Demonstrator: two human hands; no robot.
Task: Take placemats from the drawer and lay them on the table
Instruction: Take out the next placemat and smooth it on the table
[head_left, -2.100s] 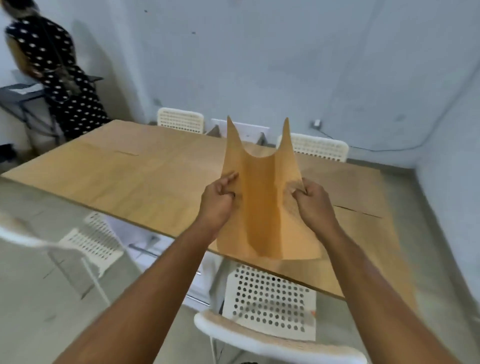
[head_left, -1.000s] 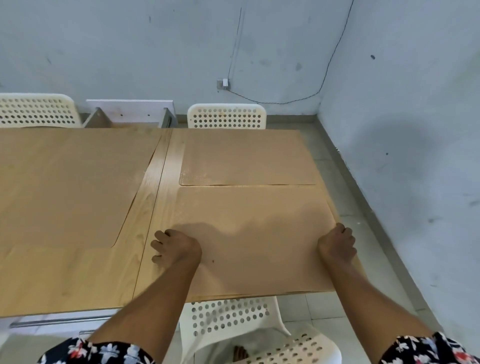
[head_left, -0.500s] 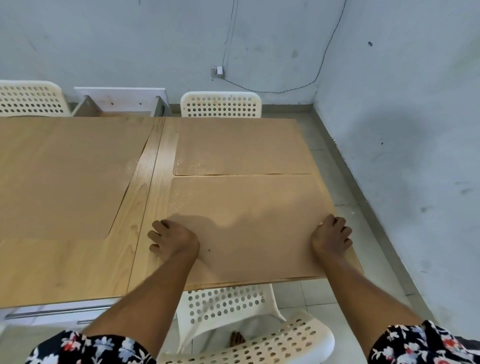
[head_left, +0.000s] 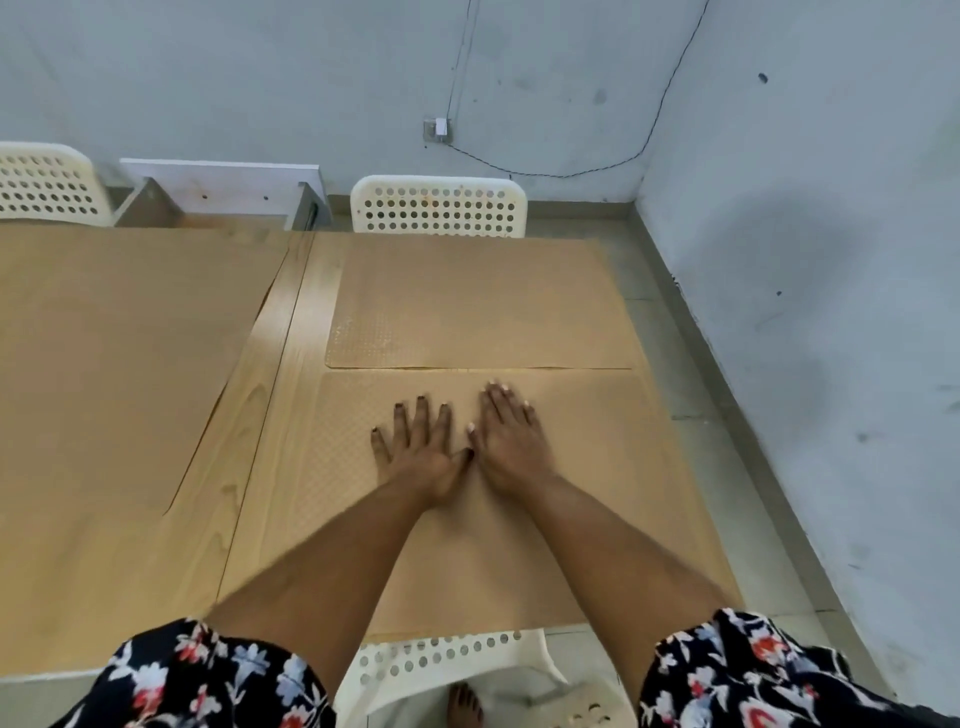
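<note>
**Both palms flat on the near mat, centred and side by side**

Left hand (head_left: 422, 447) and right hand (head_left: 506, 434) spread open, fingers extended, thumbs almost touching, gripping nothing; both pressed palm-down on the near tan, finely dimpled rectangular placemat (head_left: 613, 467). Placed close together around the mat's middle, right hand reaching slightly farther forward. Directly beneath the palms, then, the task's thing: long axis running left to right across the body, short axis pointing away. Neither hand clearly nearer to an edge, so a likely next stroke would be outward, left hand toward the left edge, right hand toward the right, to flatten the sheet. Near edge lying at the table's front edge; far edge just beside, perhaps touching, a second tan placemat (head_left: 478, 312) of the same kind set beyond it.

Underneath, a pale wood-grain table (head_left: 265, 395), a bare strip of it showing left of both mats. Farther left, a larger tan sheet (head_left: 114, 353) lying flat. White perforated plastic chair (head_left: 439, 205) at the far side, another at the far left, one more tucked below the near edge. Open white drawer (head_left: 218, 195) beyond the table, against a pale blue-grey wall (head_left: 260, 78); corner of the room close on the right.
</note>
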